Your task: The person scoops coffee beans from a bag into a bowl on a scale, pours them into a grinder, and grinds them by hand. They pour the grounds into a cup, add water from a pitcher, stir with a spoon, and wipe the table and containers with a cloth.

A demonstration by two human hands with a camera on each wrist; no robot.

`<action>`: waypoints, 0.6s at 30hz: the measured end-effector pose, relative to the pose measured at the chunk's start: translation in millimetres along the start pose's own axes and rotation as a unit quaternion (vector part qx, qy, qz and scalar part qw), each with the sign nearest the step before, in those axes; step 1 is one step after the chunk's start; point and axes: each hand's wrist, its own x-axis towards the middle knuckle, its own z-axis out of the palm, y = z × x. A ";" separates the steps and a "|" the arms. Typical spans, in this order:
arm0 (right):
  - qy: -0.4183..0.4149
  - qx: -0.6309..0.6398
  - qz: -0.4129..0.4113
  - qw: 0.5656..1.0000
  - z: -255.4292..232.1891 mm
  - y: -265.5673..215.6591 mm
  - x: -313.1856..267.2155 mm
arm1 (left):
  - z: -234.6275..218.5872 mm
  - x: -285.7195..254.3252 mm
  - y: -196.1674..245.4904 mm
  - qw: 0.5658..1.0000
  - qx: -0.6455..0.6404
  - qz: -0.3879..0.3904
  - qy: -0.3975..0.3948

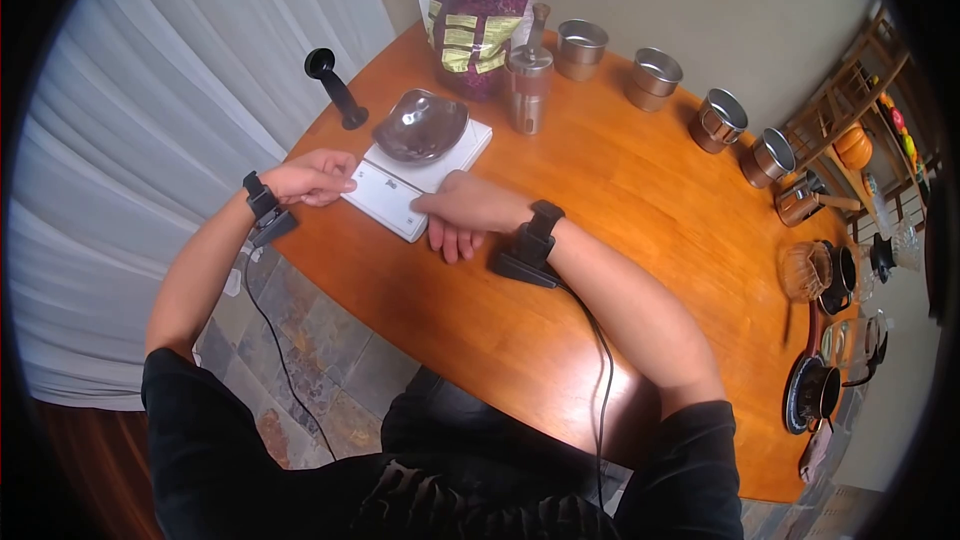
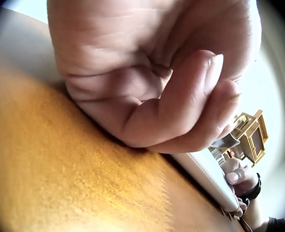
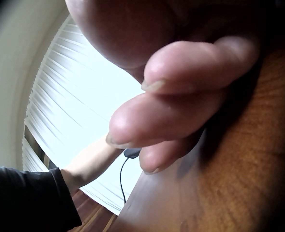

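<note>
A white digital scale (image 1: 385,202) lies on the wooden table with a dark, glossy bowl (image 1: 420,125) on its far half. My left hand (image 1: 308,178) holds the scale's left edge between thumb and curled fingers. In the left wrist view, those fingers (image 2: 176,106) bend in toward the palm, and part of the scale shows beyond them. At the near right corner, my right hand (image 1: 470,212) grips the edge, thumb along the top. Its other fingers (image 3: 161,118) curl low over the tabletop in the right wrist view. The palm hides that corner from above.
A black scoop (image 1: 337,90) stands left of the bowl. Behind are a purple bag (image 1: 470,50) and a hand coffee grinder (image 1: 530,90). Several metal cups (image 1: 655,78) line the far edge; a glass dripper (image 1: 805,270) and dark pans (image 1: 822,392) sit far right. Cables trail from both wrists.
</note>
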 end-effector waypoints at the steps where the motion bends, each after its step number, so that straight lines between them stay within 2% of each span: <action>1: -0.001 0.001 0.000 1.000 -0.1 -0.3 -0.3 | -0.4 0.3 -1.2 1.000 -0.002 0.000 0.002; 18: -0.010 -0.010 0.007 1.000 0.5 -3.4 0.6 | 1.5 0.7 -7.4 0.999 0.007 0.009 0.042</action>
